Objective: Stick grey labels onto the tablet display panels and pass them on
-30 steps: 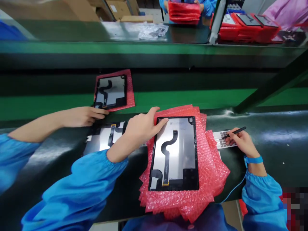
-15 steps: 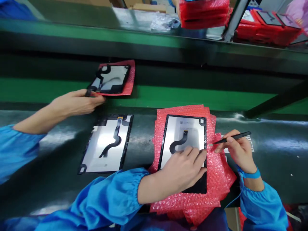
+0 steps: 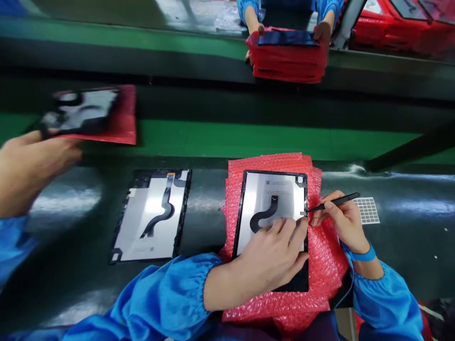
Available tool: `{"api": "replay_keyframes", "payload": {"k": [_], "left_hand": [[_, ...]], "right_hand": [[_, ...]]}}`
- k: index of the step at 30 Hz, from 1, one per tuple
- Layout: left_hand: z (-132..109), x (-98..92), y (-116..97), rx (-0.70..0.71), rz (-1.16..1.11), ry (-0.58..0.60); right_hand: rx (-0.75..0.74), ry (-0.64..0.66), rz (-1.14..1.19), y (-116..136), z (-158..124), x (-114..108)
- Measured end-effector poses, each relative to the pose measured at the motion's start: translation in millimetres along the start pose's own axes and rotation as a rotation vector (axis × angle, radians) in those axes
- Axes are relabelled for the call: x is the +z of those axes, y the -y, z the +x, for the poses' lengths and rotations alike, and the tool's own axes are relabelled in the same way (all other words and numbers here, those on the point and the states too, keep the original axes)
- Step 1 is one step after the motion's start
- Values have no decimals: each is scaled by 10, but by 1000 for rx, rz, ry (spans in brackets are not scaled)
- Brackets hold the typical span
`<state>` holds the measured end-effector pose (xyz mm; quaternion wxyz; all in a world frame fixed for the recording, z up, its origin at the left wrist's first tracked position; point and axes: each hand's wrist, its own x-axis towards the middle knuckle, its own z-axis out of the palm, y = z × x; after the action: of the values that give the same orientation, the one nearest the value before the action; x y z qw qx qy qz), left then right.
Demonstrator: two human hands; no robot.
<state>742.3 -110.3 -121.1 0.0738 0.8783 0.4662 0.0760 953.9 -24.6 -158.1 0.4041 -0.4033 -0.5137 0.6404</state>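
Observation:
A tablet screen panel [image 3: 265,208] lies back side up on a pile of red bubble-wrap sheets [image 3: 232,199]; a curved black flex cable [image 3: 265,219] runs across its silvery back. My left hand [image 3: 275,253] rests on the panel's lower right part, fingers bent and thumb apart from the index finger, steadying it. In my right hand [image 3: 343,222] are black tweezers [image 3: 339,201], their tip at the panel's right edge. There, close to my left index fingertip, sits a small grey piece [image 3: 303,213]. A white sheet with a grid of small pieces [image 3: 368,210] lies just beyond my right hand.
Another screen panel [image 3: 152,218] lies on the dark bench to the left. At far left, a co-worker's hand [image 3: 39,163] holds a panel with red wrap [image 3: 124,113]. Across the green belt, another person's hands carry a red-wrapped stack [image 3: 287,61]. More red-wrapped panels [image 3: 394,28] stand upper right.
My tweezers have moved left to the panel's edge, where the small grey piece now shows. The co-worker's hand has carried a panel left. Opposite, the red stack has come lower and nearer.

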Motion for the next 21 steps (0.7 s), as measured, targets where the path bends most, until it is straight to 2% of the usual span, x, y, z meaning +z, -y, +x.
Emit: {"api": "replay_keyframes", "payload": {"k": [21], "left_hand": [[15,-51,21,-20,-35,-1]], "right_hand": [[57,27,-2,3,8,-3]]}}
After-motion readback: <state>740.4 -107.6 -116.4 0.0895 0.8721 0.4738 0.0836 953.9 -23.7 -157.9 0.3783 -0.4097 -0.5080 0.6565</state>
